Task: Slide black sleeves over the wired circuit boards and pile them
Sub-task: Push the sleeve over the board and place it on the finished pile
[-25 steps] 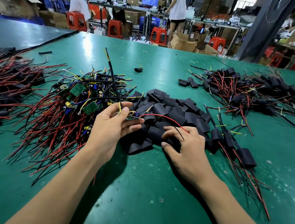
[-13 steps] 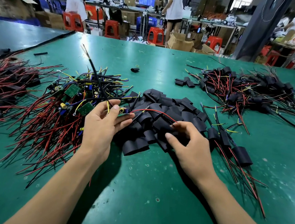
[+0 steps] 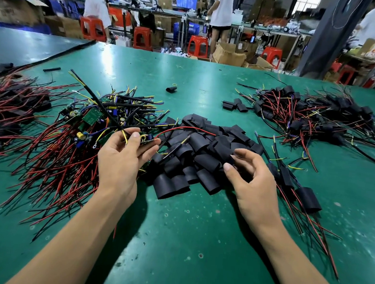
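A: Left hand (image 3: pixel 121 158) pinches a wired circuit board (image 3: pixel 145 138) by its edges, just left of the heap of black sleeves (image 3: pixel 203 156). It looks light, stiff and fragile on top.

B: Right hand (image 3: pixel 253 183) curls over that heap; can't tell if it grips one. Soft tubing, so I'd pinch an open end.

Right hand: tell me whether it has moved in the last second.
Yes. The right hand has shifted rightward and slightly away across the pile of black sleeves, toward its right edge.
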A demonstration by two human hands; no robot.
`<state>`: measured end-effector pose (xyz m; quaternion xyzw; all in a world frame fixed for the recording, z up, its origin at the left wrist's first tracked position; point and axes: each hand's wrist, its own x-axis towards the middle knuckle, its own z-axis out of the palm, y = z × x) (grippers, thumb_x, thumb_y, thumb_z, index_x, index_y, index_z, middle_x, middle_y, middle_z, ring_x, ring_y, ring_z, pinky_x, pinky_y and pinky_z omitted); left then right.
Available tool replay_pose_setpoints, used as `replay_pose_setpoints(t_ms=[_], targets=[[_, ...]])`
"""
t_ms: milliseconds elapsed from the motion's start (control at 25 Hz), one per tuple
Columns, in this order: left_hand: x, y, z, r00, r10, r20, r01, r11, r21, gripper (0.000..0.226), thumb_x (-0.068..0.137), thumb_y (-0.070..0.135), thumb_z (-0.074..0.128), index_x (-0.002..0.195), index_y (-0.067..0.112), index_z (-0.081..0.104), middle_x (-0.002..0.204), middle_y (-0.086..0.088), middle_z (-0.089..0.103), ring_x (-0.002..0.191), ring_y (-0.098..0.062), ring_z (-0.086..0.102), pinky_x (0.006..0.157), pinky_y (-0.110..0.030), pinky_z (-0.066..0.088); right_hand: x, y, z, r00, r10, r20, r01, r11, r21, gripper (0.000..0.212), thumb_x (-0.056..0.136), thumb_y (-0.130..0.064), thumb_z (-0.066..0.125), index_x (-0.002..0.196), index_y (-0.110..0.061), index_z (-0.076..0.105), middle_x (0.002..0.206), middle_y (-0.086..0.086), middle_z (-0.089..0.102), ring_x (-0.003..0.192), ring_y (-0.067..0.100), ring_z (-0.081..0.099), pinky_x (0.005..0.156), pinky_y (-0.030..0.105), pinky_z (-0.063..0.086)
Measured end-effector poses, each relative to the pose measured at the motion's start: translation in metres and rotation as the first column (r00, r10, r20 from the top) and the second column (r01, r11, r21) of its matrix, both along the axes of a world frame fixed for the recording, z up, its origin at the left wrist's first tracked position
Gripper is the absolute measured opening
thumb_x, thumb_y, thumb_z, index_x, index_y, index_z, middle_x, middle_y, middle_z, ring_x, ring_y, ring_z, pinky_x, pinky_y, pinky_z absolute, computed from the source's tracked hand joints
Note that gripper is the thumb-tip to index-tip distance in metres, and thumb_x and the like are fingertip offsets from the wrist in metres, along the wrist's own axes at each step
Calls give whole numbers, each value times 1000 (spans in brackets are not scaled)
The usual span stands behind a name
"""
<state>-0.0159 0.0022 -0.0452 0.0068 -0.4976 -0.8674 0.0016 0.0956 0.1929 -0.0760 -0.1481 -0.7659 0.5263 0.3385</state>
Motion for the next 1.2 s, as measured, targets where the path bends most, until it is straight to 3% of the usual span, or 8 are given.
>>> replay_pose_setpoints(t_ms=[320, 640, 880, 1080, 1200], targets=[[3, 1, 1, 999, -41, 6, 41, 999, 5, 14, 102, 4, 48, 93, 9, 57, 87, -10, 63, 78, -27, 76, 70, -27, 61, 0, 1, -1, 1000, -4, -30, 3, 998, -58, 31, 88, -12, 75, 113, -24, 61, 107, -16, 71, 101, -8, 65, 86, 6, 45], [1, 2, -2, 999, -50, 11, 50, 998, -23, 14, 102, 4, 48, 93, 9, 57, 85, -7, 60, 77, -27, 76, 72, -28, 61, -3, 3, -2, 997, -15, -79, 1, 984, -178, 30, 87, -15, 76, 110, -29, 63, 108, -10, 74, 104, 7, 69, 97, 33, 53], [-1, 1, -3, 998, -60, 7, 60, 997, -54, 11, 102, 4, 49, 96, 7, 57, 89, -9, 59, 77, -28, 76, 72, -29, 62, -2, 3, 0, 996, 11, -87, -28, 979, -202, 33, 86, -12, 77, 113, -26, 63, 109, -11, 74, 101, 8, 69, 94, 31, 54], [3, 4, -4, 992, -126, -27, 122, 987, -104, 11, 101, 6, 52, 96, 10, 60, 88, -7, 63, 78, -30, 75, 71, -31, 62, -1, -3, 1, 995, 85, -61, -90, 992, -89, 42, 83, -8, 79, 118, -23, 61, 110, -5, 74, 105, 7, 68, 94, 24, 52], [7, 4, -3, 970, -239, -49, 232, 965, -119, 10, 101, 7, 52, 99, 9, 62, 72, 6, 69, 77, -30, 75, 70, -32, 61, 0, -6, 5, 982, 171, -83, -186, 955, -230, 52, 78, -10, 83, 122, -25, 59, 108, -1, 75, 100, 13, 70, 92, 27, 54]])
